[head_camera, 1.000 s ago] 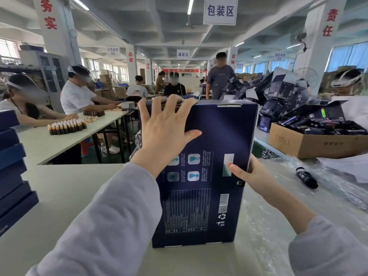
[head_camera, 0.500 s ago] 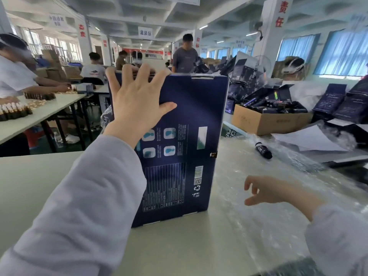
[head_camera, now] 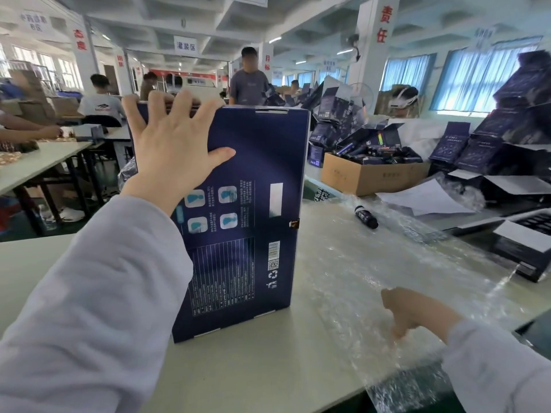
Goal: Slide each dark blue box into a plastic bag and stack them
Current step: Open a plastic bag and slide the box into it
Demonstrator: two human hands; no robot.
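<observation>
A dark blue box point(head_camera: 250, 222) stands upright on the pale table point(head_camera: 253, 368), its printed back towards me. My left hand point(head_camera: 176, 150) lies flat against its upper left part, fingers spread and reaching the top edge. My right hand point(head_camera: 414, 314) is low at the right, apart from the box. Its bent fingers point down onto a layer of clear plastic bags point(head_camera: 372, 263) spread over the table. Whether it pinches a bag is hidden.
A small dark bottle point(head_camera: 366, 216) lies on the plastic. Behind it stand a cardboard carton point(head_camera: 372, 177) of dark items and piles of open dark blue boxes point(head_camera: 483, 144). White paper point(head_camera: 426, 201) lies at the right. People sit at a table point(head_camera: 38, 162) on the left.
My right hand left the box's right edge, moved right and dropped onto the plastic bags. The view swung right. My left hand stayed on the box.
</observation>
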